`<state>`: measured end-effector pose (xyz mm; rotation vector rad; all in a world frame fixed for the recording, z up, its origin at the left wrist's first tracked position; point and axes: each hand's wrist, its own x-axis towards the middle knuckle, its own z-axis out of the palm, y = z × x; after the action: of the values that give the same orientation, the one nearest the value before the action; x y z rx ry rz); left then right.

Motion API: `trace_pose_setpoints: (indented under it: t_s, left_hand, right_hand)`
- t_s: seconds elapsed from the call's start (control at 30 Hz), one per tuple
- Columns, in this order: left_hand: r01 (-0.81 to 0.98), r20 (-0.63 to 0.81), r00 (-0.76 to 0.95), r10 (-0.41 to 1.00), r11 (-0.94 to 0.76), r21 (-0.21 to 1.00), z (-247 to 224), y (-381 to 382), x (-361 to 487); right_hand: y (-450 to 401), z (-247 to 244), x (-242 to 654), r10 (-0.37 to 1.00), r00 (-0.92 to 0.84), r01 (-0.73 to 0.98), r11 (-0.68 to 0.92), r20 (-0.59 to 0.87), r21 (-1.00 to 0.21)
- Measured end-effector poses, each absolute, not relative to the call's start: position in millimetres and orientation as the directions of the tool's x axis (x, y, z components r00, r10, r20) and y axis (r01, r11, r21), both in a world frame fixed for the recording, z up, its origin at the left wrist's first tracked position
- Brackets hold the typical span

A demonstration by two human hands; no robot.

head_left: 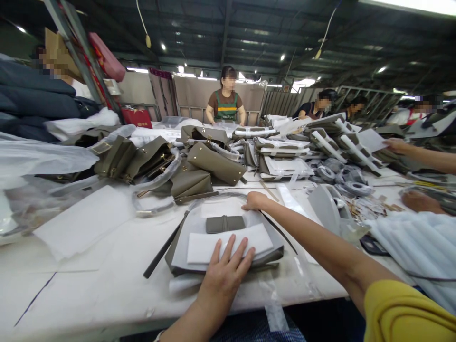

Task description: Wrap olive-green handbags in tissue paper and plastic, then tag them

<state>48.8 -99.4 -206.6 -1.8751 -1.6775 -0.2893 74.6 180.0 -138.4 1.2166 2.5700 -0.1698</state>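
Note:
An olive-grey handbag (276,254) lies flat on the white table in front of me, with white tissue and a folded white foam sheet (228,244) on top. My left hand (228,266) rests open on the foam sheet, fingers spread. Above the foam sits a small olive tab with a loop (225,224). At the bag's far edge, beside its plastic-wrapped handle, my right hand (259,201) is closed with fingertips down; what it pinches is hidden. A dark strap (166,247) sticks out on the left side of the bag.
Several olive bags (215,164) are heaped behind. White paper sheets (85,221) lie at left. At right are tape rolls (356,188), a tape dispenser (329,209), a dark phone-like object (374,245) and stacked white foam (416,247). A co-worker (226,102) stands across the table; another person's arm (423,154) reaches in.

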Motion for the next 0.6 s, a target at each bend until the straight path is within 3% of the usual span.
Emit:
trace_pose_setpoints:
  t_s: [0.13, 0.4, 0.6]
  left_hand:
    - [0.959, 0.538, 0.174, 0.825, -0.019, -0.281, -208.6, -99.9, 49.2]
    - [0.961, 0.537, 0.187, 0.823, -0.04, -0.274, -206.1, -98.4, 47.5]
    - [0.947, 0.522, 0.209, 0.827, -0.037, -0.32, -206.0, -97.7, 46.6]
  right_hand:
    - [185.7, -140.1, 85.0, 0.688, -0.635, 0.767, 0.616, -0.352, -0.18]
    - [191.1, -146.5, 98.8, 0.708, -0.685, 0.589, 0.399, -0.172, -0.703]
    - [198.8, -140.6, 91.5, 0.706, -0.703, 0.347, 0.239, -0.083, -0.907]
